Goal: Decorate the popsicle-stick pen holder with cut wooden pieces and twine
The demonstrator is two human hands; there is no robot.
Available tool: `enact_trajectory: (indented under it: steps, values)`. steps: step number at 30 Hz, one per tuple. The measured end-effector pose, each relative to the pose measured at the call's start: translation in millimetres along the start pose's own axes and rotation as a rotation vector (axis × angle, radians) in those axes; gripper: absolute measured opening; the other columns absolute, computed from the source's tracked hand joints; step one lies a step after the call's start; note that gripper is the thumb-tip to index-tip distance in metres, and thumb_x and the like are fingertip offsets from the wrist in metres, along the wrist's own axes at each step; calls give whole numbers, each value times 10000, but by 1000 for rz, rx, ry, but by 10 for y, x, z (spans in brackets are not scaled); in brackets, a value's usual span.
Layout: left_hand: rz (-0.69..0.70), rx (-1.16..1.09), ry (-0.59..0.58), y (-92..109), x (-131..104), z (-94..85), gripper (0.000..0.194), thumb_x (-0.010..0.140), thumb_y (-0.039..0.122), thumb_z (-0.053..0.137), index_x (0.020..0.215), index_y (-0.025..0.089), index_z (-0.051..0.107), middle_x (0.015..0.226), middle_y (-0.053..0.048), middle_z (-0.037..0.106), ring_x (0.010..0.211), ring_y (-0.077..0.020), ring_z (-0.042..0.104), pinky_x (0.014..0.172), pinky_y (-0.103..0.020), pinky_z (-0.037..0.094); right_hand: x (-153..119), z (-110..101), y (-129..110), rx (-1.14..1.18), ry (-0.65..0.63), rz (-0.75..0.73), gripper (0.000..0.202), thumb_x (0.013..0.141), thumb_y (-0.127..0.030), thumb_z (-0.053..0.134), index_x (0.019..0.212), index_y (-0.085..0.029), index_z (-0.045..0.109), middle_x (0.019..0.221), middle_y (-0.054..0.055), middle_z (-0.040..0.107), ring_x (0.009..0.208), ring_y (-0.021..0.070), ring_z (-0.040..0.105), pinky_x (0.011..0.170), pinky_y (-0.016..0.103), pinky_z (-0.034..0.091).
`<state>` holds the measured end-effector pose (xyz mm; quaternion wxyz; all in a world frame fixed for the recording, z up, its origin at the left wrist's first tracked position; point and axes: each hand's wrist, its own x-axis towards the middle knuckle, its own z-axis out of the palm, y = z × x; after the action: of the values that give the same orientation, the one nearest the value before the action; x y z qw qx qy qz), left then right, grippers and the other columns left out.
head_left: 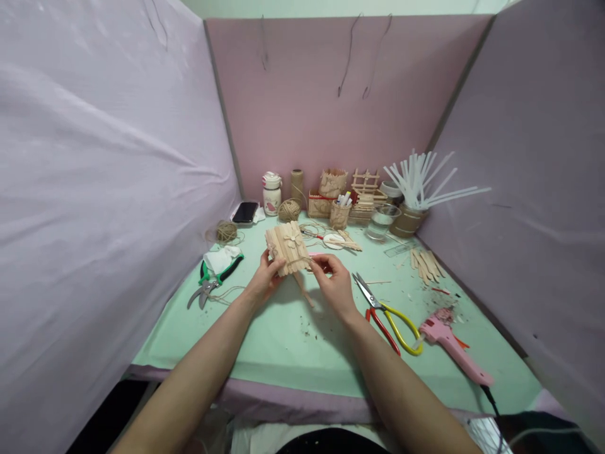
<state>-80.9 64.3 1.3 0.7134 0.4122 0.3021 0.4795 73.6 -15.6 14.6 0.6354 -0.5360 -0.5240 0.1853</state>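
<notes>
My left hand (266, 277) is closed around the left side of a small craft-stick holder (289, 249), lifted above the table and tilted. A twine bow decorates its front, and twine (301, 260) runs along its lower part toward the right edge. There, the thumb and fingers of my right hand (334, 280) pinch what looks like the end of that twine; the fingertips partly hide it. Below the holder a flat brownish strip (305, 293) hangs down or lies on the table; I cannot tell which.
Scissors (382, 309) and a pink glue gun (456, 350) lie at right, pruning shears (208, 284) at left. Behind stand a glass of water (379, 224), a pot of white glue sticks (410, 221), a pen cup (339, 215), twine balls (289, 210) and a bottle (271, 195). Loose craft sticks (426, 265) lie right.
</notes>
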Motion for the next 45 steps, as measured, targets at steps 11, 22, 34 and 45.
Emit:
enact_trajectory:
  steps: [11, 22, 34, 45]
  values:
    - [-12, -7, -32, -8, -35, 21, 728, 705, 281, 782, 1320, 250, 394, 1313, -117, 568, 1183, -262, 583, 1061, -486, 421, -5, 0, -13, -117, 50, -249, 148, 812, -256, 637, 946, -195, 641, 967, 67, 616, 944, 213, 578, 854, 371, 465]
    - [-27, 59, -119, -69, -76, 45, 934, 639, 300, 832, 1406, 268, 299, 1312, -139, 544, 1185, -279, 576, 1066, -488, 390, -55, 34, 9, -298, 76, -427, 81, 859, -246, 615, 814, -221, 677, 896, 60, 566, 919, 227, 534, 848, 411, 446]
    - [-14, 132, -172, -113, -62, 10, 729, 632, 301, 838, 1252, 162, 481, 1307, -169, 572, 1249, -328, 523, 1087, -505, 365, -79, 63, -9, -262, 53, -407, 90, 875, -229, 597, 810, -216, 659, 877, 54, 559, 910, 220, 534, 833, 397, 457]
    - [20, 34, -190, -115, -105, 55, 877, 537, 345, 891, 1270, 214, 428, 1263, -146, 601, 1227, -329, 547, 1060, -519, 388, -122, 89, 38, -271, 22, -453, 78, 884, -239, 595, 859, -224, 667, 900, 60, 555, 923, 223, 539, 824, 386, 482]
